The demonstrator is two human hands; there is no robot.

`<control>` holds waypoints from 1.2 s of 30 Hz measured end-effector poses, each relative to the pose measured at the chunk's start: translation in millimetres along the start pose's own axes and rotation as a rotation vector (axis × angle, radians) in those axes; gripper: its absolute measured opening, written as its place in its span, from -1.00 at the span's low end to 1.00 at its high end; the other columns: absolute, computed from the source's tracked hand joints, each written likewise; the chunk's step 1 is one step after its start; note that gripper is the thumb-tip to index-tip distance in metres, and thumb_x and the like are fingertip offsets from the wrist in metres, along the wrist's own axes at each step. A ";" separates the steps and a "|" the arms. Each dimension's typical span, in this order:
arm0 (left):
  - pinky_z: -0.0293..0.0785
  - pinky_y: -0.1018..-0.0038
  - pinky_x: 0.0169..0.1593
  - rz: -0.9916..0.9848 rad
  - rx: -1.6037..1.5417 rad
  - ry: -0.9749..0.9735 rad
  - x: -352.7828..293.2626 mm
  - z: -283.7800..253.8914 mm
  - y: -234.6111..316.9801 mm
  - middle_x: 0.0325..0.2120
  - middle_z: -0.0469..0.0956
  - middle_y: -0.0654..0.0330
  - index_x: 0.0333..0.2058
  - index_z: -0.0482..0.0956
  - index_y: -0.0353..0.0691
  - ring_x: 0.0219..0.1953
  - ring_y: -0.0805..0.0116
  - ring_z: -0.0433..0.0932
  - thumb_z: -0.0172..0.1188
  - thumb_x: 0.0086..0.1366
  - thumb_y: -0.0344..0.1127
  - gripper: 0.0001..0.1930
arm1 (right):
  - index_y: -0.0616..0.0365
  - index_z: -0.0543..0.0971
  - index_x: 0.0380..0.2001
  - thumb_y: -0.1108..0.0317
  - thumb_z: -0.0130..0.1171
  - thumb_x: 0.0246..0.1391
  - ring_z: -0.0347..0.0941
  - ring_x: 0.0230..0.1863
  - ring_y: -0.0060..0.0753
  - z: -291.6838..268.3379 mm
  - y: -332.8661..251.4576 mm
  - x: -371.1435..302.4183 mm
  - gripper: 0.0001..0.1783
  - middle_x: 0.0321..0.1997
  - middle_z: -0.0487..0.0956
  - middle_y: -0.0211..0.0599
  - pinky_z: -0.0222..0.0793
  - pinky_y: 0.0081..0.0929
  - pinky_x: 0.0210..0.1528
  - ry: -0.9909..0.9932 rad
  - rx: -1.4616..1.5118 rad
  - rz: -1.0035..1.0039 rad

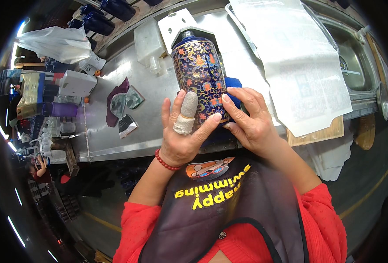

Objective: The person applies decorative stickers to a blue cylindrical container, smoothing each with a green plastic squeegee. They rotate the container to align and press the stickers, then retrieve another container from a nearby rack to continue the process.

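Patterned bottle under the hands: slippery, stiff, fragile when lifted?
The patterned bottle is likely slippery, given its glossy highlights. Probably stiff: no dent shows where the fingers rest. Possibly fragile: the shiny body resembles glass or glaze.

Bottle (199,72), lower end near front edge of table (98,138), was partly hidden behind left hand (181,142) and right hand (256,125). Blue thing (235,83) beside was too covered to identify. Paper (305,57) at right end hid part of wooden board (323,133). Beyond far edge, dark bottles (117,8) were cut off by picture's top. Far-left person (42,172) was too small to make out.
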State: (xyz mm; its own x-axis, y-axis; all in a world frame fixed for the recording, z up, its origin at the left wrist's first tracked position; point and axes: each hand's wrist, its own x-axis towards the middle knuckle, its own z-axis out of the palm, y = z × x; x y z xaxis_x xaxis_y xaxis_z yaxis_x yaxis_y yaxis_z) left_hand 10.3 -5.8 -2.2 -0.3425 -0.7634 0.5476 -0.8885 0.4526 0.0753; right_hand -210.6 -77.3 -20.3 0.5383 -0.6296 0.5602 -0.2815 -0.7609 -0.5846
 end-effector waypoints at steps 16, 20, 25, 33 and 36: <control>-0.17 -0.12 0.44 -0.174 -0.253 -0.030 49.0 -16.8 -33.7 0.26 0.40 -0.14 0.31 0.40 -0.27 0.38 -0.28 0.17 -0.01 0.44 0.23 -0.28 | 0.18 0.37 0.33 0.12 0.30 0.13 0.33 0.17 0.11 -11.7 8.8 23.7 -0.25 0.21 0.39 0.00 0.30 -0.07 0.24 -0.019 0.118 0.073; -0.19 -0.13 0.44 -0.159 -0.175 -0.098 62.5 -19.1 -36.9 0.26 0.41 -0.10 0.32 0.40 -0.21 0.40 -0.25 0.14 -0.01 0.43 0.24 -0.28 | 0.16 0.32 0.38 0.05 0.25 0.19 0.31 0.18 0.12 -10.3 14.9 37.4 -0.23 0.27 0.32 0.03 0.28 -0.08 0.26 -0.050 0.084 0.090; -0.19 -0.15 0.43 -0.152 -0.091 -0.146 77.1 -24.8 -39.8 0.26 0.42 -0.07 0.32 0.41 -0.18 0.40 -0.16 0.13 0.01 0.43 0.21 -0.31 | 0.15 0.33 0.37 0.02 0.22 0.22 0.31 0.21 0.15 -10.0 19.7 52.8 -0.25 0.29 0.30 0.06 0.28 -0.07 0.28 -0.072 0.109 0.146; -0.16 -0.15 0.42 -0.136 0.035 -0.198 92.3 -24.8 -39.0 0.22 0.43 -0.05 0.31 0.41 -0.18 0.34 -0.13 0.18 0.15 0.34 0.15 -0.30 | 0.15 0.35 0.36 0.02 0.22 0.22 0.31 0.23 0.19 -10.1 20.6 62.9 -0.26 0.28 0.31 0.10 0.28 -0.06 0.29 -0.101 0.141 0.162; -0.18 -0.15 0.42 -0.136 0.045 -0.220 95.2 -27.0 -38.6 0.21 0.44 -0.06 0.31 0.40 -0.17 0.33 -0.13 0.18 0.19 0.30 0.16 -0.27 | 0.15 0.35 0.36 0.02 0.22 0.22 0.30 0.23 0.20 -8.1 21.8 63.6 -0.26 0.28 0.31 0.10 0.28 -0.06 0.29 -0.087 0.154 0.146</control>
State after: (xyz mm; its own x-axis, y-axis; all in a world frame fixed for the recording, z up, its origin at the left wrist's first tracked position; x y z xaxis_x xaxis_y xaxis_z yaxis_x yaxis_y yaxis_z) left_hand 20.3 -83.5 69.6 -0.2732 -0.8997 0.3404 -0.9418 0.3222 0.0958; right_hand -188.9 -135.2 7.4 0.5692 -0.7103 0.4141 -0.2403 -0.6254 -0.7424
